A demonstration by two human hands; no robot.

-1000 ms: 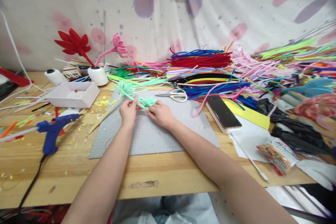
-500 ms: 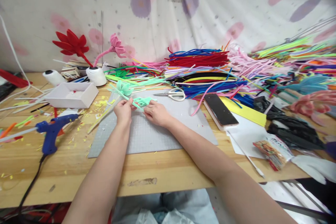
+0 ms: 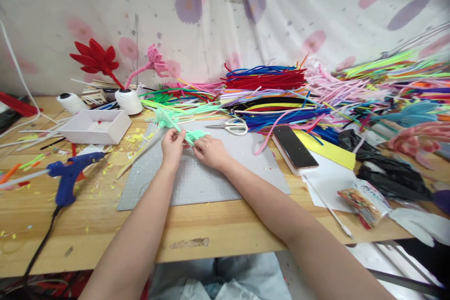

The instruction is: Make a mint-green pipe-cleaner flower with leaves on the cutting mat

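Observation:
Over the grey cutting mat (image 3: 218,183), my left hand (image 3: 173,147) pinches the stem of a mint-green pipe-cleaner flower (image 3: 163,117), whose head points up and to the left. Close beside it, my right hand (image 3: 211,151) is closed on the other end of the mint-green piece, where leaf-like loops (image 3: 195,136) show between the hands. The fingertips hide exactly where stem and loops meet. White-handled scissors (image 3: 236,126) lie at the mat's back edge, beyond my right hand.
A blue glue gun (image 3: 70,176) and a white box (image 3: 96,127) are at the left. Bundled pipe cleaners (image 3: 267,79) line the back. A phone (image 3: 294,146), a snack packet (image 3: 365,200) and black plastic bags (image 3: 393,176) lie at the right. Yellow scraps litter the table's left side.
My left hand has moved a little right and closer to my right hand, sliding along the stem. The flower head has turned slightly. My right hand has barely moved.

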